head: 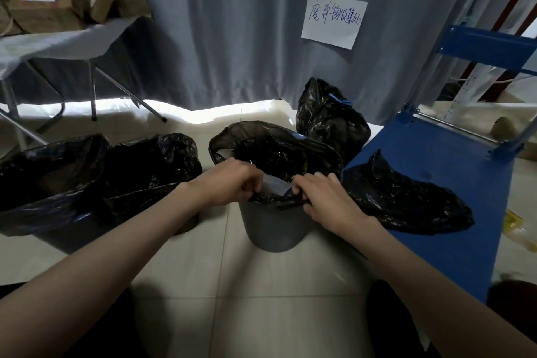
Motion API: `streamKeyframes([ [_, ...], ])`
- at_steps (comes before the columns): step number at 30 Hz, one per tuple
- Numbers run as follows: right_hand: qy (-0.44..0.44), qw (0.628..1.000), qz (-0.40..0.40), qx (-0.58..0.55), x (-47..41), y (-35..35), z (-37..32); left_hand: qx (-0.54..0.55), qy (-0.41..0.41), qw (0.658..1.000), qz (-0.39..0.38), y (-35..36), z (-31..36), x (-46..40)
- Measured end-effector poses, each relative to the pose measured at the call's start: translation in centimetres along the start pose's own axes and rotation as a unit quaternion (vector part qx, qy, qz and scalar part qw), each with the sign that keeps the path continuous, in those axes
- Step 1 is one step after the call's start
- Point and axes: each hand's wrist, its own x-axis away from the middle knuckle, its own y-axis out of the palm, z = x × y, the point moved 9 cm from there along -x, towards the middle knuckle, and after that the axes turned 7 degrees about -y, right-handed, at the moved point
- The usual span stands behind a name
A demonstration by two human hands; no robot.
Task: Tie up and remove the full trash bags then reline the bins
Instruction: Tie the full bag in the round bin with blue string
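Gripping the near rim of the grey bin (273,229): both hands are on its black liner bag (276,151). Left hand (229,180) has its fingers curled over the bag edge at the bin's near-left rim, grip clamped on the plastic. Right hand (322,197) pinches the same edge at the near-right rim, grip also clamped on the bag. Between the two hands the plastic is bunched up; a strip of pale inner bin wall shows just behind it. The far side of the bag is draped over the bin's far rim, mouth open, dark contents inside, too dim to identify.

Bin stands on the tiled floor (186,270). Left of the bin: two more bins lined with black bags, one just beside it (157,171) and one further left (43,180), both bag mouths open. Behind the bin to the right: a tied-up black bag (328,122) with a blue tie at its neck, standing on the floor against the grey curtain (232,23). Right of the bin: a blue platform cart (436,154), with a loose black bag (406,197) lying on its deck. A paper sign (334,20) with handwriting hangs on the curtain, above the tied bag. Far left behind the bin: a folding surface (58,41) carrying cardboard boxes (46,3).
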Motion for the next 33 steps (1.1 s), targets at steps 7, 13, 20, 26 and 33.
streamKeyframes([
  [7, 0.068, 0.984, 0.098, -0.135, -0.8, -2.5, 2.4, 0.017, 0.005, 0.998, 0.060, -1.1, 0.7, 0.6],
  [13, 0.087, 0.975, 0.095, -0.178, -0.9, -2.8, 3.4, -0.164, -0.022, 0.983, 0.078, 0.2, 1.3, 0.0],
  [20, 0.044, 0.995, -0.031, -0.085, -1.3, -1.1, 0.9, -0.068, -0.048, 0.992, 0.098, -2.3, 0.6, -0.8],
  [26, 0.093, 0.985, 0.061, -0.129, -1.4, -5.1, 3.9, 0.072, -0.066, 0.986, 0.134, -7.7, -0.2, -0.4],
  [33, 0.109, 0.969, 0.007, -0.220, -1.1, -5.2, 4.9, 0.247, -0.111, 0.950, 0.158, -9.8, -1.9, -0.1],
])
